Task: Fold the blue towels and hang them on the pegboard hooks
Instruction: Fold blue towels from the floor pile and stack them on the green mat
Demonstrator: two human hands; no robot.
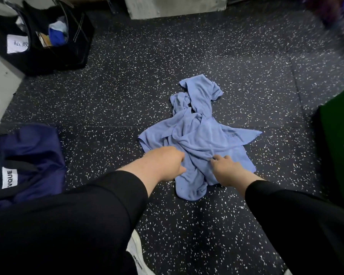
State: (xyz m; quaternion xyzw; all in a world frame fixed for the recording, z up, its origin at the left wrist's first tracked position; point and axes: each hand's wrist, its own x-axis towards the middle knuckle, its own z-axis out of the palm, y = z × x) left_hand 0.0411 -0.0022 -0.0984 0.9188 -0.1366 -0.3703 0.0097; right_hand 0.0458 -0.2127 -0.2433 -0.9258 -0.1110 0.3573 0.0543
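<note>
Black sleeves (87, 211) reach down; the left hand (167, 163) and right hand (226, 167) each grip folds of the crumpled blue towels (199, 135) on the speckled floor (127, 86).

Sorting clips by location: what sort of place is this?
Probably a gym or fitness studio. The floor is black speckled rubber tiling, bags sit along its edges, and both hands grip a heap of blue towels on it.
</note>
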